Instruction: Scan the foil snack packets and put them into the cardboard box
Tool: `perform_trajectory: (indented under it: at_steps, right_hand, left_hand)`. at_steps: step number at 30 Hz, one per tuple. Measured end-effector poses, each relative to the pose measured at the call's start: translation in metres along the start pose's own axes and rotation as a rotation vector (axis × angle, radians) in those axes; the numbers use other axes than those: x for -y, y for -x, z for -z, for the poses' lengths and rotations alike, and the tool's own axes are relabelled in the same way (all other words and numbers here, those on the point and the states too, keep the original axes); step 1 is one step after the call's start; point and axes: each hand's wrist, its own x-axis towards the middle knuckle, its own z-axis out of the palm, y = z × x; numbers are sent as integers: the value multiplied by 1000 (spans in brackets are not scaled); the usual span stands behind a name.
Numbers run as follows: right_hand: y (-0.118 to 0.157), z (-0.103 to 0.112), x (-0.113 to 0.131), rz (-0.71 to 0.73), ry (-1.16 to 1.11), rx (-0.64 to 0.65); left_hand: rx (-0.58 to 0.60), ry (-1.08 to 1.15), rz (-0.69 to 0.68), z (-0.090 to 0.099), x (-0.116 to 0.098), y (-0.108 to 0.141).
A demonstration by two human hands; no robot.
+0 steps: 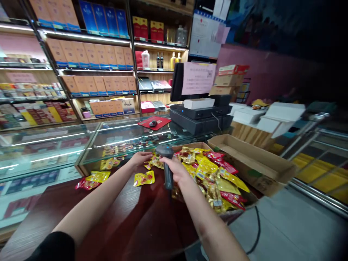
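Note:
My right hand (175,167) is wrapped round the handle of a dark grey barcode scanner (168,177), held upright over the dark red tabletop (114,221). Left of it, my left hand (141,158) reaches toward a yellow snack packet (156,162) beside the scanner head; its fingers are partly hidden, and I cannot make out its grip. One yellow packet (144,178) lies alone on the tabletop. Close to my left forearm are a yellow packet (98,176) and a red one (87,183). A cardboard box (251,203) full of yellow, red and gold packets stands right of my right hand.
An open cardboard box (261,159) is behind the full one at the right. Glass display counters (125,136) run along the back, with a mouse (153,124) on a red mat and a monitor (178,81) above a cash drawer (198,123). A black cable (259,228) hangs at the right.

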Motion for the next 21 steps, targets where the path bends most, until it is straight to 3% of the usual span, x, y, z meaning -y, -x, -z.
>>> perform_trajectory:
  at_steps: [3,7,11,15,21]
  right_hand:
    - [-8,-20,-36,-107,19,4]
    - [-17,-27,-73,-127,103,-71]
    - [-22,-27,-93,-135,141,-93]
    - [-22,-33,-98,-180,77,-86]
    - [-7,-50,-80,-243,-154,73]
  left_hand:
    - [-46,-40,-45,33,27,22]
    - [-157,-302,-289,56,62,49]
    - [-181,-466,-484,52,91,65]
    - [-182,-538,-481,42,113,72]
    - [-213,-502,-524,46,111,81]
